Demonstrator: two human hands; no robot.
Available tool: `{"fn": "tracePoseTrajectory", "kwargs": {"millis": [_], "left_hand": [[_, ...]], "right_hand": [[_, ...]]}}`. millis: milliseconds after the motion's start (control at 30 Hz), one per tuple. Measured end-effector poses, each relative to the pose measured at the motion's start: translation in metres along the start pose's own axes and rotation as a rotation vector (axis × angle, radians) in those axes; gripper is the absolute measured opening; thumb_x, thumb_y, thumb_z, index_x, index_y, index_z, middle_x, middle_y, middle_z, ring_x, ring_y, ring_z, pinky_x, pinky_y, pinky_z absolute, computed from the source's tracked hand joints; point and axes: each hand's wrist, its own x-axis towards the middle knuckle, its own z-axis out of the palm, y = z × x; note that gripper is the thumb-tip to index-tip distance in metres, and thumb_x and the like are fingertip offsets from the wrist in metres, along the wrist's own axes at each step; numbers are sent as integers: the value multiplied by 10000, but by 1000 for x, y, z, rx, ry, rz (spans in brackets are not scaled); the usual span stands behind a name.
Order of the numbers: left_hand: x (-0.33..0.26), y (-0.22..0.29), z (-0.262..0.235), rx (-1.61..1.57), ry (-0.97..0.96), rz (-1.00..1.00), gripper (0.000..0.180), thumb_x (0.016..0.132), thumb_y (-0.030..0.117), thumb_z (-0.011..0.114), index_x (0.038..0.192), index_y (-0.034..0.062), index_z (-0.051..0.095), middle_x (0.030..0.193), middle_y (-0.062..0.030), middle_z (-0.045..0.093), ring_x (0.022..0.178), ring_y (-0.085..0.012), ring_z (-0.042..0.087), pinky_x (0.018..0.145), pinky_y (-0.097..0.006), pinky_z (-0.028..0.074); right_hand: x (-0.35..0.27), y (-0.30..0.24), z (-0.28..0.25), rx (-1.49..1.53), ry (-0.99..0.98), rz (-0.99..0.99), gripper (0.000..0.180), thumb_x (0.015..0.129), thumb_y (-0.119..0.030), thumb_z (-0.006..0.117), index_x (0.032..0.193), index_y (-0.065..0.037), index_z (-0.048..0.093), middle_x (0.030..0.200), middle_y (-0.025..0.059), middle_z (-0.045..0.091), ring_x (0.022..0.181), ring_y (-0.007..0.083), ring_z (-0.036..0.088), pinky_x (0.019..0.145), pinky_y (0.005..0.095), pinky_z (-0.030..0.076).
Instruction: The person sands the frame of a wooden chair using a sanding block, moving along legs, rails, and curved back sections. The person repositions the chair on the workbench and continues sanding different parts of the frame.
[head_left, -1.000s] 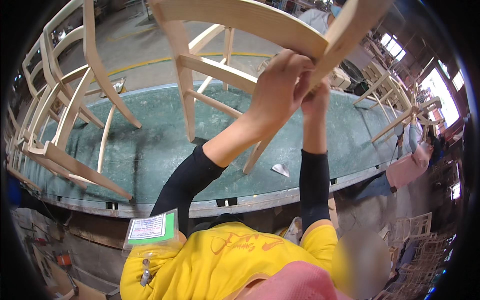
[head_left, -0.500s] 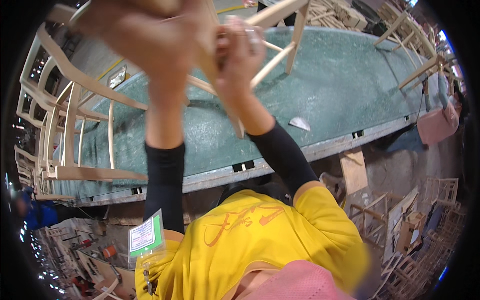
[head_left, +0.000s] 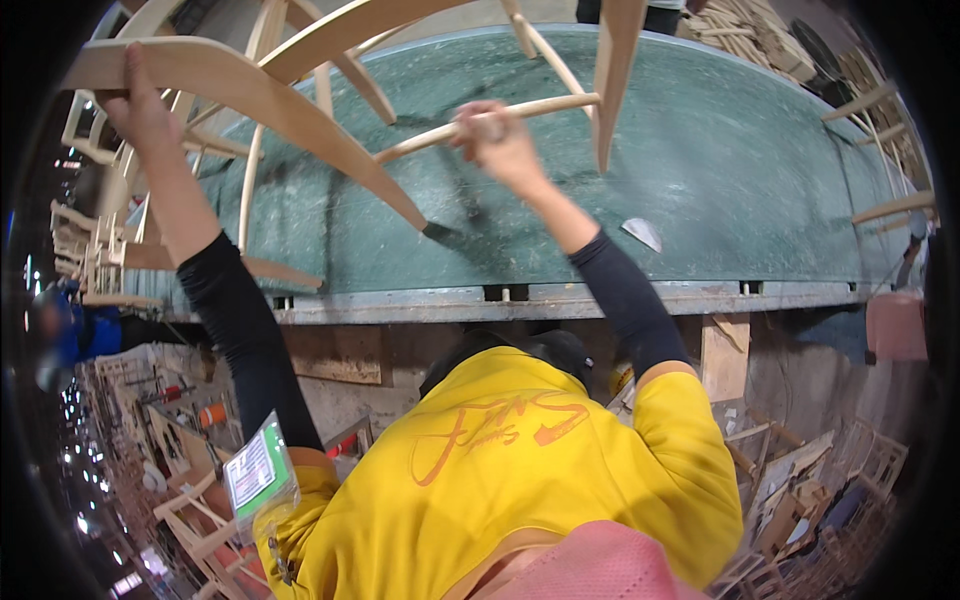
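A bare wooden chair frame lies tilted over the green-topped table. My left hand is closed round the upper left end of its long curved leg, thumb on top. My right hand is at the thin round rung that joins two legs, its fingers curled and slightly blurred. Something small and shiny shows at those fingers; I cannot make out what it is. The curved leg's lower tip points to the tabletop in front of me.
A pale half-round piece lies on the table, right of my right hand. More chair frames stand at the left, and another at the far right. Wooden pieces are heaped beyond the table. A person in blue is at the left.
My hands have moved apart: the left went left along the chair, the right came down to the rung. The chair frame has turned and now lies lower, across the table.
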Motion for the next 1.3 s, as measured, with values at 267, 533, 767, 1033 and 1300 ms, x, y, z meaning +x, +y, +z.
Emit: {"fn": "tracePoseTrajectory", "kwargs": {"millis": [267, 533, 767, 1033, 1300], "left_hand": [[-81, 11, 41, 329, 195, 340, 771, 962, 471, 619, 1381, -88, 294, 1302, -252, 481, 1157, -283, 574, 948, -375, 525], [-132, 8, 61, 395, 231, 110, 749, 1000, 480, 542, 1412, -73, 250, 1290, -244, 470, 1194, -255, 556, 942, -359, 532], [-153, -21, 41, 526, 219, 87, 773, 1003, 508, 527, 1445, -61, 246, 1254, -184, 506, 1148, -238, 549, 962, -354, 493], [-162, -18, 51, 597, 320, 46, 708, 983, 515, 557, 1316, -85, 383, 1205, -174, 528, 1024, -220, 580, 886, -336, 509], [-152, -33, 46, 607, 175, 171, 568, 875, 382, 708, 1118, -90, 503, 1044, -155, 595, 880, -195, 607, 773, -325, 525]], "right_hand": [[91, 57, -119, -856, 94, -114, 565, 965, -575, 545, 912, -26, 664, 772, 122, 707, 640, 170, 708, 617, 332, 548], [84, 53, -98, -1138, 116, -11, 639, 978, -627, 427, 876, -48, 677, 779, 204, 698, 780, 417, 674, 722, 516, 510], [84, 50, -110, -958, 67, -116, 413, 927, -354, 665, 1100, -5, 527, 924, 239, 700, 920, 431, 669, 769, 506, 509], [88, 48, -110, -956, -38, -173, 246, 977, -206, 582, 1009, 33, 534, 843, 289, 659, 826, 494, 626, 741, 569, 469], [76, 38, -90, -1191, -84, 30, 230, 972, -192, 531, 946, 32, 578, 795, 277, 677, 816, 461, 675, 741, 544, 532]]}}
